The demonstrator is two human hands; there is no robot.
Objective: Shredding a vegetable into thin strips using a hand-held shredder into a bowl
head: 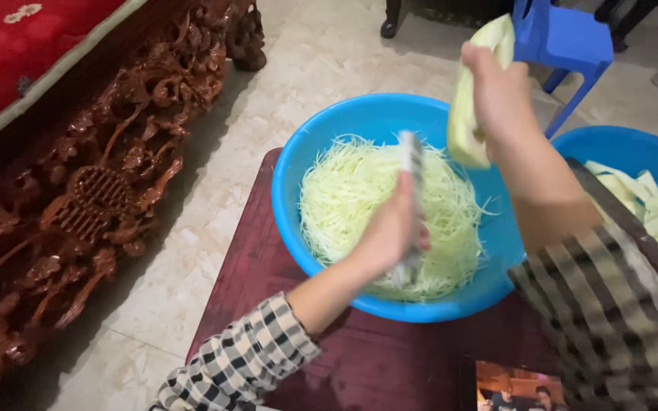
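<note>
- The left hand has its grip clamped on a long shredder blade, held over the middle of the blue basin.
- The right hand grips a pale green peeled fruit piece, raised at about 2 o'clock above the basin.
- Pale green shreds fill the basin, which stands on the dark red counter.
- A second blue basin with peeled pieces stands at 3 o'clock.

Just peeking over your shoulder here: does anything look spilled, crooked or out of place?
Nothing stands out. The pale shreds all lie inside the blue basin on the dark red table; none show on the table or floor. The left hand grips a shredder over the basin, and the right hand holds a peeled pale green piece.
</note>
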